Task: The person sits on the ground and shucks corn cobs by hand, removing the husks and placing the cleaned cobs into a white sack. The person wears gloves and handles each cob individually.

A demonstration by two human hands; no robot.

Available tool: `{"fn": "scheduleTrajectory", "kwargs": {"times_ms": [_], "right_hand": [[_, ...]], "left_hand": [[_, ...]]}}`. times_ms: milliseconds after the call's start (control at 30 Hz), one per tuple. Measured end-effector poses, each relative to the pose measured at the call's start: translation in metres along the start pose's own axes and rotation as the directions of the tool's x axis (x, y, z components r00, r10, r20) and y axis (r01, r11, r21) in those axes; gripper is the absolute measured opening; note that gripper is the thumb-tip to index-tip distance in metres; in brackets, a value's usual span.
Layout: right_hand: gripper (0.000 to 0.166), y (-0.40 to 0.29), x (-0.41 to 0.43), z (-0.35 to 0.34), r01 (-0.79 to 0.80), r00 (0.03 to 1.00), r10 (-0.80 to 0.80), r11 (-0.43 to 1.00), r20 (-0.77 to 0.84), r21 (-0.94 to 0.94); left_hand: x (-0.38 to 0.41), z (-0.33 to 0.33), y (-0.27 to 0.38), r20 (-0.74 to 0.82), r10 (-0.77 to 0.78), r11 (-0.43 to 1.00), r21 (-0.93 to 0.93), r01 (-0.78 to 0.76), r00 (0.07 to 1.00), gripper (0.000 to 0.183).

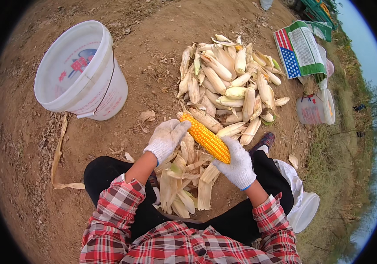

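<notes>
A husked yellow ear of corn (206,137) is held slantwise between my two hands, above a litter of stripped husks. My left hand (169,137), in a white knit glove, grips its upper left end. Around the lower right end closes my right hand (238,165), gloved the same way. Pale dry corn husks (181,184) lie loose on the soil between my legs. Just beyond the held ear rises a pile of unhusked ears of corn (231,82), most in dry cream husks, a few greenish.
A large white plastic bucket (109,89) with a wire handle stands at the left. Right of the pile are a printed sack (304,49) and a smaller bucket (310,110). A white tub (304,211) sits by my right knee. One long husk strip (58,158) lies left.
</notes>
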State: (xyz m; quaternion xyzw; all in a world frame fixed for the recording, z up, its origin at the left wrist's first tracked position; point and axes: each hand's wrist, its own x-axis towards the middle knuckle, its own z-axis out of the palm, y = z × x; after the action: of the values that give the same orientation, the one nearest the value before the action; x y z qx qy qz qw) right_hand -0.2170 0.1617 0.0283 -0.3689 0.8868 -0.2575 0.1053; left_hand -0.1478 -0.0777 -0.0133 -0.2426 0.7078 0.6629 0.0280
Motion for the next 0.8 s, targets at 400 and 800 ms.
{"fn": "scheduleTrajectory", "kwargs": {"times_ms": [400,800], "right_hand": [[0.065,0.01,0.002,-0.001,0.162,0.979,-0.196,0.917,-0.058,-0.365],[0.068,0.003,0.002,-0.012,0.216,0.97,-0.237,0.936,-0.045,-0.277]], "left_hand": [[0.01,-0.031,0.004,-0.457,0.338,0.94,0.207,-0.271,0.823,0.044],[-0.006,-0.009,0.005,0.109,0.337,0.937,0.058,-0.344,0.935,0.026]]}}
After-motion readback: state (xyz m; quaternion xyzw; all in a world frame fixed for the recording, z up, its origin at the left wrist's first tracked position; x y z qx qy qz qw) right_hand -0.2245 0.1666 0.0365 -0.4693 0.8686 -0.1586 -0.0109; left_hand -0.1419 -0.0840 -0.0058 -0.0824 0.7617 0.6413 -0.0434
